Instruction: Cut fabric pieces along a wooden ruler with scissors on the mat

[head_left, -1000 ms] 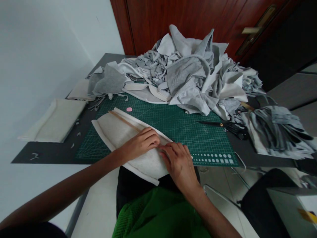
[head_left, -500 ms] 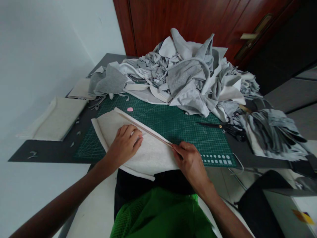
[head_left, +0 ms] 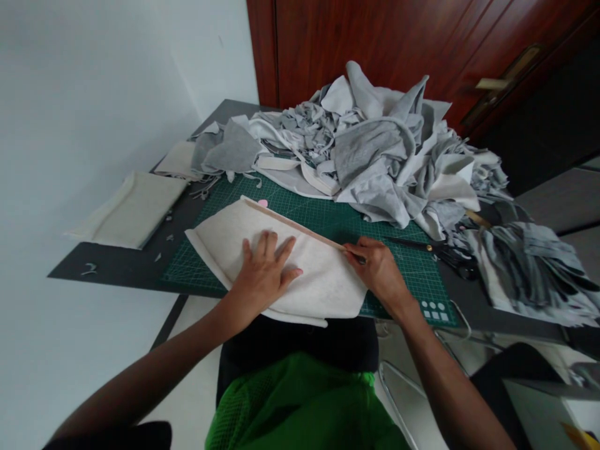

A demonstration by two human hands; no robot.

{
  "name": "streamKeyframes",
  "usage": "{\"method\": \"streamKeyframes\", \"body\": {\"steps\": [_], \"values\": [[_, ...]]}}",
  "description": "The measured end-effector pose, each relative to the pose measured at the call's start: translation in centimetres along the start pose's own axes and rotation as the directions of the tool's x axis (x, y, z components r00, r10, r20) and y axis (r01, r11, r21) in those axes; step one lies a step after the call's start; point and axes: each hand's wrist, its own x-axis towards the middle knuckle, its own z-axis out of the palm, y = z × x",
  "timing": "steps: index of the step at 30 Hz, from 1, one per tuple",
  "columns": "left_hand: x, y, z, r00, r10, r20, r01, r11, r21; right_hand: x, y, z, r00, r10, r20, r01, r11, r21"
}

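Note:
A cream fabric piece [head_left: 319, 284] with rolled or folded edges lies on the green cutting mat [head_left: 309, 214], its near part reaching over the table's front edge. My left hand [head_left: 266, 269] rests flat on the fabric with its fingers spread. At the fabric's right corner, my right hand [head_left: 375, 265] pinches the end of the folded strip along the far edge. Black scissors [head_left: 450, 255] lie to the right of my right hand. Just beyond the fabric's far edge is a small pink piece [head_left: 263, 203].
Grey and white fabric scraps [head_left: 370, 156] are heaped along the back of the dark table [head_left: 117, 273]. Folded cream fabric [head_left: 135, 209] lies at the left, with a stack of grey cloth [head_left: 539, 269] at the right. A wall and a door [head_left: 319, 50] stand behind.
My left hand has gone from curled to flat with spread fingers on the fabric. The fabric has been turned slightly and lies flatter. My right hand still pinches its corner. The camera view has shifted.

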Motion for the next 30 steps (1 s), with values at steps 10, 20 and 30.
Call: {"method": "streamKeyframes", "body": {"steps": [10, 20, 30], "values": [[8.4, 1.8, -0.9, 0.816, 0.578, 0.001, -0.575, 0.812, -0.105, 4.4, 3.0, -2.1, 0.986, -0.116, 0.119, 0.11, 0.992, 0.057], [8.8, 1.8, 1.6, 0.819, 0.569, -0.071, -0.571, 0.798, -0.193, 1.2, 3.6, -2.9, 0.994, -0.069, 0.083, 0.065, 0.997, 0.044], [9.2, 1.8, 1.9, 0.762, 0.644, -0.061, -0.642, 0.742, -0.193, 0.9, 4.6, -5.4, 0.996, -0.04, 0.077, 0.029, 0.99, 0.139]]}}
